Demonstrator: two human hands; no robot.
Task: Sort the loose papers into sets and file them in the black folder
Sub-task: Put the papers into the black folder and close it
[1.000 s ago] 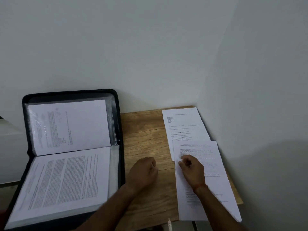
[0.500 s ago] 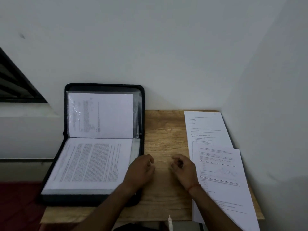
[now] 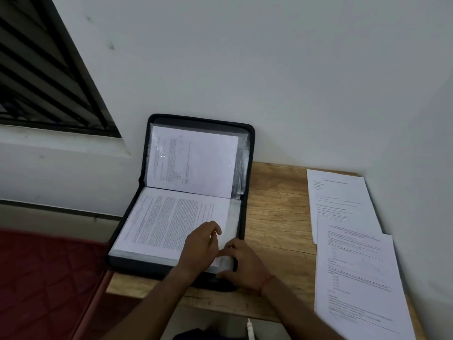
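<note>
Head view: the black zip folder stands open, its back half propped against the wall so that the lower half lies flat on the pale wooden table for me to work in. My left hand rests on the printed white page in that lower half, fingers bent, likely to keep it down; whether it pinches an edge I cannot tell. My right hand, at the folder's near right corner, grasps the corner of the clear plastic sleeves between thumb and fingers, probably to open one. Two loose white printed sheets lie overlapped to the folder's right, well apart from it, not yet filed.
</note>
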